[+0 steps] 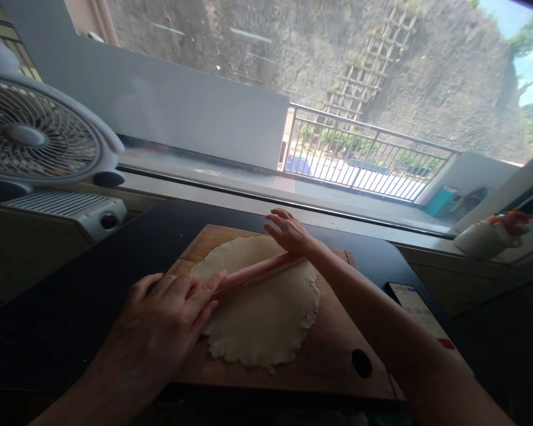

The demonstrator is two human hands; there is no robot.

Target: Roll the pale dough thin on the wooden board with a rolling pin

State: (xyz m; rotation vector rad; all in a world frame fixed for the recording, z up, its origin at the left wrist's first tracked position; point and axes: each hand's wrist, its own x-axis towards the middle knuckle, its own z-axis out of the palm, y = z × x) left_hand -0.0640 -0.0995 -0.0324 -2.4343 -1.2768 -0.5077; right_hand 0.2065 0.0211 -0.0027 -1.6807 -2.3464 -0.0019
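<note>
A wide, thin sheet of dough (262, 319) with a ragged edge lies on a wooden cutting board (337, 361). Across its upper half a wooden rolling pin (257, 271) rests at a slant. At the pin's near left end, my left hand (169, 307) is closed over it, fingers bent and close together. My right hand (288, 231) lies with its palm on the far right end, its fingers stretched out past the pin and apart. Both ends of the pin are hidden under the hands.
The board stands on a dark table (93, 296). A phone (421, 313) lies right of the board, partly behind my right forearm. To the left, a white fan (31, 136) stands on a white appliance (80, 210). A pale pot (484, 236) sits by the window at right.
</note>
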